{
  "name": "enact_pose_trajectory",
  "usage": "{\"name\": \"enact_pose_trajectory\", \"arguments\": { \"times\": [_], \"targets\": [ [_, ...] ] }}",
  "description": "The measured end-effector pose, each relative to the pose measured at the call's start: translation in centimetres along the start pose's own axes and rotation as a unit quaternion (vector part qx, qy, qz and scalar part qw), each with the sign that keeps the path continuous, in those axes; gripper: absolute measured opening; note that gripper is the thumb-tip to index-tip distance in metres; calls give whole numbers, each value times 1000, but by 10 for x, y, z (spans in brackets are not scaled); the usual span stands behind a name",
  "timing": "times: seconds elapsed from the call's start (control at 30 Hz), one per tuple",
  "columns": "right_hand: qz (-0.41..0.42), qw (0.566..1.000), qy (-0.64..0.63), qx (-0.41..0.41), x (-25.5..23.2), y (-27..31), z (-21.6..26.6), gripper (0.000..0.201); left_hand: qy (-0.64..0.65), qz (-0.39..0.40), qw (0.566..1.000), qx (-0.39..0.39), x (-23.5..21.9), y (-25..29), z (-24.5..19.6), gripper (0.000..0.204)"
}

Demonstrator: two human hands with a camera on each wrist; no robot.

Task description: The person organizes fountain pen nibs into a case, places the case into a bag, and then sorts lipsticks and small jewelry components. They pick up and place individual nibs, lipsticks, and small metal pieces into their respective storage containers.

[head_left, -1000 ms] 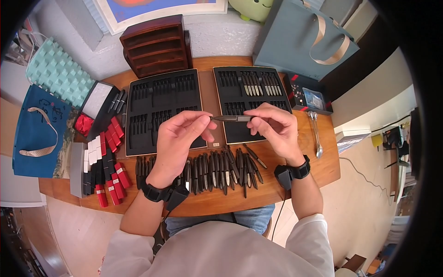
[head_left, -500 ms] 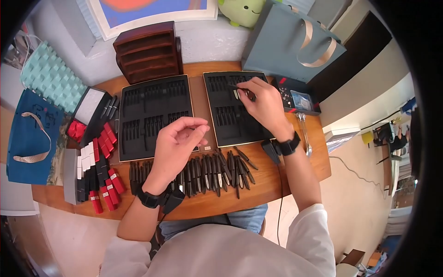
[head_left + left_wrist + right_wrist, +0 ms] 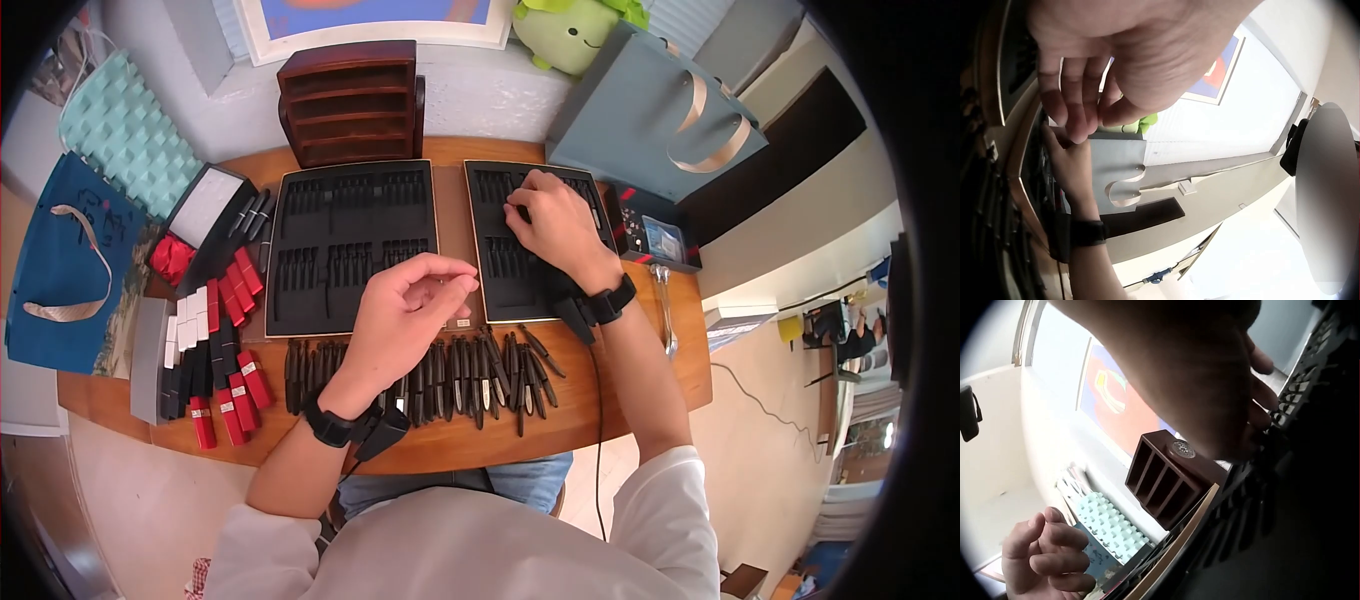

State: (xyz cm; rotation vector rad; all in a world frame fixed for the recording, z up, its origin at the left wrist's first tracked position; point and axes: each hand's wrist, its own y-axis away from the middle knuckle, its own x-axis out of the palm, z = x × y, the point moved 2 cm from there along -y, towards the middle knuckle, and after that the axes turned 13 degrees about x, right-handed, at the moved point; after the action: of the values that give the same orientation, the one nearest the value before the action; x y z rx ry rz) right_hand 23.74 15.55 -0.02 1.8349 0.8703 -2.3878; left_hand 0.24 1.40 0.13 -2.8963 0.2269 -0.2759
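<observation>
My right hand (image 3: 560, 225) is over the upper part of the right black tray (image 3: 510, 300), its thumb and fingers closed round a small dark piece, apparently a pen, mostly hidden under the fingers. In the right wrist view the fingertips (image 3: 1263, 415) meet the tray beside silver-marked pieces (image 3: 1291, 397). My left hand (image 3: 405, 315) hovers between the trays with nothing in it, fingers loosely bent and thumb near the index fingertip; the left wrist view shows this hand (image 3: 1116, 56) empty too. Below the trays lies a row of dark pens (image 3: 460, 375).
The left black tray (image 3: 345, 225) holds dark pieces in slots. Red boxes (image 3: 240, 285) and white boxes (image 3: 185, 325) lie at the left. Behind stand a wooden rack (image 3: 350, 110) and grey bag (image 3: 640, 120); spoons (image 3: 665, 310) lie right of the right tray.
The pen held between both hands a second ago left the left hand and went with the right hand to the right tray. The left hand stayed near its place, empty.
</observation>
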Motion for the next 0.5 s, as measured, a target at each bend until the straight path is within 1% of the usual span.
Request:
{"name": "enact_pose_trajectory", "arguments": {
  "times": [0.07, 0.13, 0.17, 0.23, 0.3, 0.37, 0.43, 0.47, 0.5],
  "targets": [
    [3, 1000, -13, 0, -1, -1, -5, 10, -3, -2, 1000, -3, 1, 0, -1, 20],
    [24, 997, -16, -78, -6, -6, -11, 13, -7, -3, 1000, -7, 2, 1, -1, 20],
    [24, 997, -16, -75, -8, -9, -14, 13, -7, -3, 1000, -6, 2, 1, 0, 20],
    [109, 992, -45, -48, -9, -16, -20, 15, -7, 0, 1000, -6, 2, 0, 2, 20],
    [123, 991, -48, -35, -9, -22, -25, 17, -16, 6, 1000, -5, 1, 0, 3, 20],
    [137, 989, -55, -23, -14, -27, -20, 19, -17, 7, 1000, -4, 0, 0, 4, 20],
    [212, 977, -6, 34, -18, -32, -12, 23, -19, 11, 1000, -5, 0, 0, 5, 20],
    [211, 977, -9, 39, -19, -34, -6, 23, -22, 9, 1000, -4, 0, 0, 5, 19],
    [215, 976, 21, 33, -20, -35, -1, 23, -23, 10, 1000, -3, 1, 0, 5, 19]
  ]
}}
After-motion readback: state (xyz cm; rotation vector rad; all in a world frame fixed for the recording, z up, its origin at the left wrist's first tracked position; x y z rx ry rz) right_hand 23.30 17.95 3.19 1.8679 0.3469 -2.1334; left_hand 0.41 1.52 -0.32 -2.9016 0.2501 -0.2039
